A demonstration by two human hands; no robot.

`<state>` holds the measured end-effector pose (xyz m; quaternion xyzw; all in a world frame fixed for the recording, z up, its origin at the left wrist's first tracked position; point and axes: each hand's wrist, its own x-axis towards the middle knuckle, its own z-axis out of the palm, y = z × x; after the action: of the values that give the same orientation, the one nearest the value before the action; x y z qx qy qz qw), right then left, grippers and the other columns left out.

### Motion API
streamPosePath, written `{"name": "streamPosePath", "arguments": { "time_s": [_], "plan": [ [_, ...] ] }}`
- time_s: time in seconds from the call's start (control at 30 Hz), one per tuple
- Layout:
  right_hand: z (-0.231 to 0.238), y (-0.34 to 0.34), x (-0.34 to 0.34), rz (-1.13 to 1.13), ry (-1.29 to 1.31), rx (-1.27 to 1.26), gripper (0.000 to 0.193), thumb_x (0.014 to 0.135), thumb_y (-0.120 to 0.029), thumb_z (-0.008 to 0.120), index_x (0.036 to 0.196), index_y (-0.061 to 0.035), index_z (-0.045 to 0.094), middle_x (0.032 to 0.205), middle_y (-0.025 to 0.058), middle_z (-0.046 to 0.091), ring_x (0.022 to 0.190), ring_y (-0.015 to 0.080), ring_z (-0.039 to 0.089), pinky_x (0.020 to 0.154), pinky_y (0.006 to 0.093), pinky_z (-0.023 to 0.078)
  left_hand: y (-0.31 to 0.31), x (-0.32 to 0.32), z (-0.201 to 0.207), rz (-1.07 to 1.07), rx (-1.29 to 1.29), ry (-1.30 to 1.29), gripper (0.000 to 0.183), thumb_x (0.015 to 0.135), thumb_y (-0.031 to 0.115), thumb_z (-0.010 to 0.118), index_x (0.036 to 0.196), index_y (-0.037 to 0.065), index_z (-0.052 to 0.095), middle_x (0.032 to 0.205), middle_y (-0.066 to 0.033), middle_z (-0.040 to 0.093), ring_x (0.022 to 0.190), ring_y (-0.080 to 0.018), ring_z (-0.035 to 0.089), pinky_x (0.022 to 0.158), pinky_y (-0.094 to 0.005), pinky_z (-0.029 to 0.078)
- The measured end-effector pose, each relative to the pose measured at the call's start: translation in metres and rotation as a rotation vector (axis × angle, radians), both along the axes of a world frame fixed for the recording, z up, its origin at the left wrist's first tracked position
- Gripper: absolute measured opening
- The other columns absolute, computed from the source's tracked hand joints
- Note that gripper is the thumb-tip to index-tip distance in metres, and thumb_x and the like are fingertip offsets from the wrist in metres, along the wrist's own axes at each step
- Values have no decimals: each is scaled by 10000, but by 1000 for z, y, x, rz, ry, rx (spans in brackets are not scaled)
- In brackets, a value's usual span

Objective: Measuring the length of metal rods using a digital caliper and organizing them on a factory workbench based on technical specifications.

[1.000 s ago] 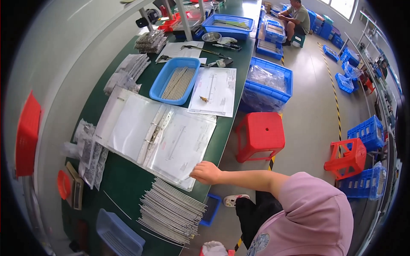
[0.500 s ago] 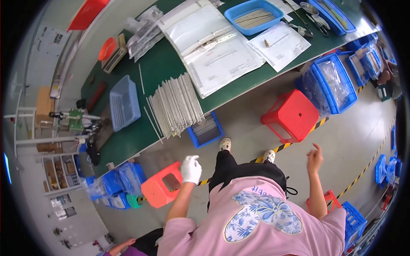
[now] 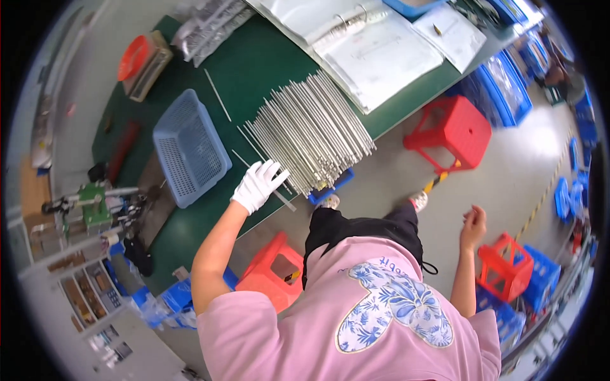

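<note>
The left hand [image 3: 257, 184] wears a white glove and lies with fingers spread and extended on the near edge of the green worktop [image 3: 254, 70]. Its grip is open; the fingertips rest against the lower left corner of the pile of thin metal rods [image 3: 311, 130], and nothing is clasped. 1 loose rod [image 3: 265, 181] passes under or just beside the gloved fingers and juts past the worktop edge; whether the fingers press on it cannot be told.

The right hand [image 3: 473, 223] is bare and hangs well away from the worktop, above the floor, near a red stool [image 3: 506, 265]. Its fingers are loosely curled and hold nothing.

The rod pile lies fanned out in the middle of the worktop, its near ends reaching the front edge. 1 more single rod [image 3: 217, 95] lies apart, up and left of the pile. A blue mesh basket [image 3: 189, 147] sits just left of the pile, close to the gloved hand. Beyond the pile an open ring binder [image 3: 365, 44] with white sheets lies flat. A second red stool [image 3: 452, 130] stands on the floor to the right of the worktop, and an orange stool [image 3: 273, 270] stands below the left forearm. The person wears a pink top [image 3: 356, 317].
</note>
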<state>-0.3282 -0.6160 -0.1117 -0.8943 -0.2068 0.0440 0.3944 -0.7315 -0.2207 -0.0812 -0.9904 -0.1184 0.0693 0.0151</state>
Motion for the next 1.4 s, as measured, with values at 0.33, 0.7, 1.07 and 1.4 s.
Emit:
{"name": "streamPosePath", "arguments": {
  "time_s": [0.33,0.7,1.07,1.4],
  "plan": [
    [46,20,-143,-83,-41,-36,82,897,-46,503,935,-36,575,642,15,560,572,66,533,513,198,419,29,12,-27,-161,-295,-171,379,661,119,579,1037,82,549,1018,-102,513,1003,-278,496,855,-411,397],
    [34,-54,-278,-348,-34,-57,88,879,-29,515,935,-51,580,632,21,571,563,69,552,501,199,427,45,31,-10,-395,-218,-17,281,609,54,569,877,83,489,853,-94,480,870,-281,498,748,-388,405],
    [26,-72,-386,-576,-49,-122,84,862,-42,537,917,-54,600,624,45,595,551,96,591,510,224,446,48,22,-11,-464,-238,-50,340,593,115,603,917,69,510,920,-112,480,909,-293,490,740,-404,418],
    [23,-49,-411,-561,-87,-155,79,849,-40,555,902,-61,609,613,54,603,561,106,617,514,227,451,54,46,-14,-722,-151,191,261,590,111,625,826,60,526,832,-119,530,796,-306,552,672,-409,442]
  ]
}}
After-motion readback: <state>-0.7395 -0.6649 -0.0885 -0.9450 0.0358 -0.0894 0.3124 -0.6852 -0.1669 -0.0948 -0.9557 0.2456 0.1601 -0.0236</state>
